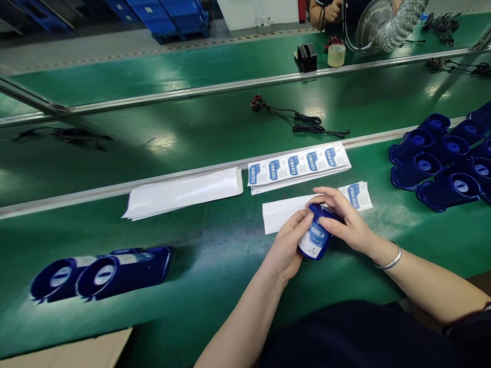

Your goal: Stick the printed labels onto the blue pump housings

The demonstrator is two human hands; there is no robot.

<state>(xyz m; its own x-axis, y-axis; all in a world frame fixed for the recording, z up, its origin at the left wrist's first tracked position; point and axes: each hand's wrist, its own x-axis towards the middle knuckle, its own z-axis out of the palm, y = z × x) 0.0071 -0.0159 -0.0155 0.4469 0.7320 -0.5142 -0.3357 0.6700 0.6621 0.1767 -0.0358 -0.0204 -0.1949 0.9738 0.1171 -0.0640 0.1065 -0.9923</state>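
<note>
Clasped by left hand [287, 247] and, at upper right, by right hand [350, 221], the blue housing [319, 236] is held right of centre, long axis foreshortened

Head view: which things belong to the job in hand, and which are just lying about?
In the job, as far as I can judge:
- held housing
- cut strip, partly behind the hands
- label sheets
- right-hand housings
- left-hand housings

Apparently just lying about:
- blank sheets
- coiled cord
- cardboard
- black holder
</note>
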